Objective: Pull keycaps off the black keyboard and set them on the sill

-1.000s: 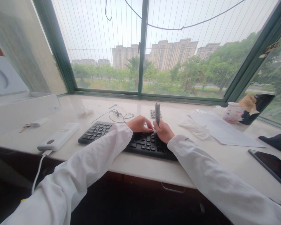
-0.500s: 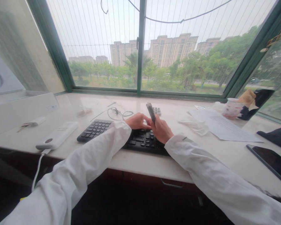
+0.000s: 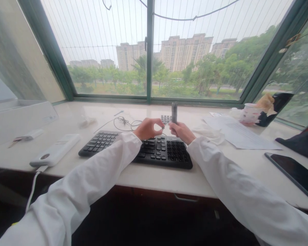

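Above the black keyboard, my left hand makes a ring with thumb and forefinger, pinching a small dark piece too tiny to make out clearly. My right hand is closed around a dark grey stick-like handle that points upward; its lower end is hidden by the fingers. The two hands are close but apart. On the keyboard's right block, the number-pad keys look like bare outlined sockets. Just behind the keyboard lie several small dark keycaps in a grid.
A white power bank with a cable is at the left, near a small white object with keys and a white box. A thin black cord lies behind. To the right are tissue, papers, a cup and a phone.
My hands have separated and lifted off the keyboard, uncovering its right block. The grey handle has gone from tilted to upright. The whole view has shifted slightly.
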### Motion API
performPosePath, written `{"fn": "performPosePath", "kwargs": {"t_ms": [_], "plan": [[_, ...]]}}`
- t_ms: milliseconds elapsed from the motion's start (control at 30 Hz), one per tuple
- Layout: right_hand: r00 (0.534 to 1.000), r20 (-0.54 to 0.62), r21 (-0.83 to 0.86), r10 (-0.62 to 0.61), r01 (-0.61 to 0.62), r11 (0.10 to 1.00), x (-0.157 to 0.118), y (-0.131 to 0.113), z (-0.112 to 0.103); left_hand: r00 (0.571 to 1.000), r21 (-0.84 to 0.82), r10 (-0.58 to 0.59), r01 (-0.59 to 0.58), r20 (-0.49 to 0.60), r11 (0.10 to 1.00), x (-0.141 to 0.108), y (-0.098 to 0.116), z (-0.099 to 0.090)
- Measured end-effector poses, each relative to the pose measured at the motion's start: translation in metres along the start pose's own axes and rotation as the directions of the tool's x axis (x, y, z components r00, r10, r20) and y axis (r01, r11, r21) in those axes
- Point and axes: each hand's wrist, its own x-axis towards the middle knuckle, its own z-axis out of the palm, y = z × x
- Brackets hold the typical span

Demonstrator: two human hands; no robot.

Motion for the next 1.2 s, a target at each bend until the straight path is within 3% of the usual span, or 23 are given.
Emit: {"fn": "performPosePath", "kwargs": {"t_ms": [133, 300, 500, 733, 1000, 1200], "plan": [[0.99, 0.134, -0.023, -0.033, 0.037, 0.999, -0.004, 0.0, 0.007, 1.0, 0.012, 0.001, -0.001, -0.023, 1.0, -0.001, 0.006, 0.001], [0.988, 0.151, 0.015, -0.047, 0.045, 0.999, -0.004, 0.001, 0.009, 0.997, -0.065, -0.071, 0.072, 0.011, 0.995, -0.002, 0.01, -0.001], [0.998, 0.061, -0.067, -0.033, 0.037, 0.997, 0.002, 0.009, 0.001, 0.997, 0.058, -0.011, 0.016, -0.077, 0.998, 0.0, 0.007, -0.006], [0.999, -0.012, -0.167, -0.047, 0.045, 0.985, 0.009, 0.013, -0.008, 0.998, 0.171, 0.017, -0.007, -0.054, 0.985, 0.0, 0.001, -0.006], [0.978, -0.191, -0.221, -0.083, 0.04, 0.974, 0.014, 0.018, -0.018, 0.993, 0.257, -0.092, 0.108, -0.076, 0.96, 0.001, -0.005, -0.011], [0.962, -0.267, -0.16, -0.051, 0.008, 0.987, 0.014, 0.014, -0.029, 0.983, 0.334, -0.175, 0.181, -0.046, 0.925, 0.017, -0.031, -0.022]]}}
